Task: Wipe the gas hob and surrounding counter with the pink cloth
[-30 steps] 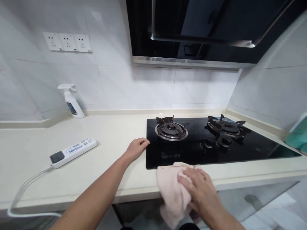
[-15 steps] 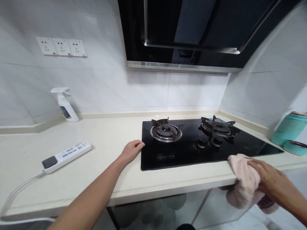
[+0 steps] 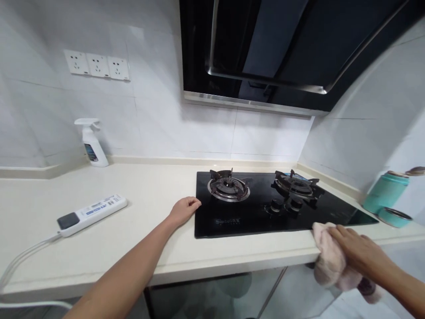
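Observation:
My right hand [image 3: 360,252] presses a pale pink cloth [image 3: 330,261] against the front edge of the cream countertop [image 3: 149,208], just right of the black glass gas hob [image 3: 332,208]. The cloth drapes over the edge and hangs down. The fingers lie fairly flat on the cloth. My left hand [image 3: 182,210] rests on the counter with loosely curled fingers, touching the hob's left front corner and holding nothing. The hob has two burners [image 3: 228,188] and two knobs [image 3: 282,206].
A white power strip [image 3: 91,212] with its cable lies at the left. A white spray bottle [image 3: 91,144] stands by the wall. Teal canisters [image 3: 385,192] sit at the far right. A black range hood [image 3: 282,48] hangs above the hob. Wall sockets [image 3: 97,65] are at upper left.
My right hand slid the pink cloth along the counter's front edge from below the hob's left part to beyond its right end. The left hand stayed put. The view shifted slightly.

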The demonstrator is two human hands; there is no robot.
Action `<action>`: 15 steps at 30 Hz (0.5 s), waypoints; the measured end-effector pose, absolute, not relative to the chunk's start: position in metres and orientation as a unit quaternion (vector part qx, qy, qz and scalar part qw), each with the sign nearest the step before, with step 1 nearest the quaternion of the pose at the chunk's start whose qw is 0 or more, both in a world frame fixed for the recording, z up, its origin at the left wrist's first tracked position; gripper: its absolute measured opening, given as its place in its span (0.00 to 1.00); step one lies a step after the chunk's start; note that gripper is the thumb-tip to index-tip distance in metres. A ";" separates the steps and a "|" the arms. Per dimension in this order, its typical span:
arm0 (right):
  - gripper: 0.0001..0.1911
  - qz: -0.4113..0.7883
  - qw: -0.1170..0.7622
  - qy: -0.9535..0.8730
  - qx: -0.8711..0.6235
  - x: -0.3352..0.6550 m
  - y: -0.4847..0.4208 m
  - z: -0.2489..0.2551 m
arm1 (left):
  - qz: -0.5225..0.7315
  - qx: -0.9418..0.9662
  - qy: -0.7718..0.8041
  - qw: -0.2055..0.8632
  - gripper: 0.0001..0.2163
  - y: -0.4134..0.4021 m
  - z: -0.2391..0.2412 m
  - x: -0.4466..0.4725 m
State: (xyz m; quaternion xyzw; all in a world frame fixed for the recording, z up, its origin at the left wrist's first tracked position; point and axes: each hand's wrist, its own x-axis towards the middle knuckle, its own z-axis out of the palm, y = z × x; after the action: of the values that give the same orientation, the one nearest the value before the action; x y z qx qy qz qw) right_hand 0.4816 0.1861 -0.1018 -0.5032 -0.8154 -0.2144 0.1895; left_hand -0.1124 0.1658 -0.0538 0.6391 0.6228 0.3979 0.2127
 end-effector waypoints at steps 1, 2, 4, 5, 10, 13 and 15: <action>0.11 -0.225 0.167 -0.828 -0.486 0.462 0.179 -0.099 | 0.397 0.639 0.624 0.212 0.17 0.166 -0.054 -0.112; 0.12 -0.237 0.148 -0.838 -0.469 0.440 0.171 -0.097 | 0.397 0.638 0.625 0.211 0.17 0.166 -0.054 -0.112; 0.13 -0.258 0.130 -0.852 -0.436 0.392 0.156 -0.091 | 0.396 0.638 0.627 0.209 0.17 0.166 -0.053 -0.112; 0.13 -0.265 0.127 -0.859 -0.420 0.368 0.149 -0.087 | 0.395 0.637 0.628 0.208 0.17 0.165 -0.053 -0.112; 0.18 -0.228 0.161 -0.889 -0.363 0.285 0.125 -0.080 | 0.398 0.636 0.628 0.205 0.18 0.162 -0.050 -0.111; 0.23 -0.199 0.194 -0.892 -0.357 0.280 0.124 -0.085 | 0.399 0.633 0.630 0.209 0.18 0.161 -0.049 -0.112; 0.28 -0.179 0.217 -0.891 -0.356 0.291 0.126 -0.089 | 0.399 0.630 0.632 0.212 0.18 0.161 -0.049 -0.112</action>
State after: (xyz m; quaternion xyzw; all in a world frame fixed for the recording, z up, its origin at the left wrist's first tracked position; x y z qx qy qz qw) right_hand 0.2914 0.1265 -0.0892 -0.3563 -0.8911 -0.1787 0.2169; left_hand -0.1122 0.1609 -0.0489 0.6299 0.6320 0.3986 0.2119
